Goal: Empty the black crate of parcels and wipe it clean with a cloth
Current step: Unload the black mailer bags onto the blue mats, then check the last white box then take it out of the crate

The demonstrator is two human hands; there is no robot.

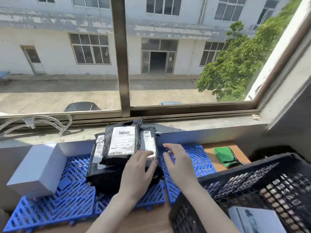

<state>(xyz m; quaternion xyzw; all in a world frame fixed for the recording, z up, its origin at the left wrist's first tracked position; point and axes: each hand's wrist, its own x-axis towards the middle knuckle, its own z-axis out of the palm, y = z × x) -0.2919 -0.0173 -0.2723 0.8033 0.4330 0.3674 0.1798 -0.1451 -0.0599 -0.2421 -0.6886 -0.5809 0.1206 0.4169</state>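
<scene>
- Leaning against the low wall under a window sill [185, 125], a stack of black parcels [117, 148] with white shipping labels is standing on blue lattice mats [70, 195].
- The left hand [138, 172] is resting on the lower right of the stack. Its fingers are lying fairly straight across a label and its thumb is lying against a parcel's edge, touching rather than clasping.
- The right hand [176, 163] is hovering just beside the stack, over the blue mats, with fingers spread apart and holding nothing. Motion blur is hiding whether the fingertips are touching the mat.
- The black crate [252, 182] is sitting at the lower right, close to the right forearm, with its perforated walls and floor showing.
- A pale flat package [255, 219] is lying inside the crate at its near corner.
- A green cloth [225, 157] is lying bunched on the wooden tabletop [151, 222], between the mats and the crate's far side, apart from both hands.
- A white box [37, 169] is sitting on the mats to the left of the stack, not touching it.
- Clear plastic hangers [33, 123] are lying on the sill at the far left.
- Sunlight is falling on a pale building and a leafy tree beyond the glass.
</scene>
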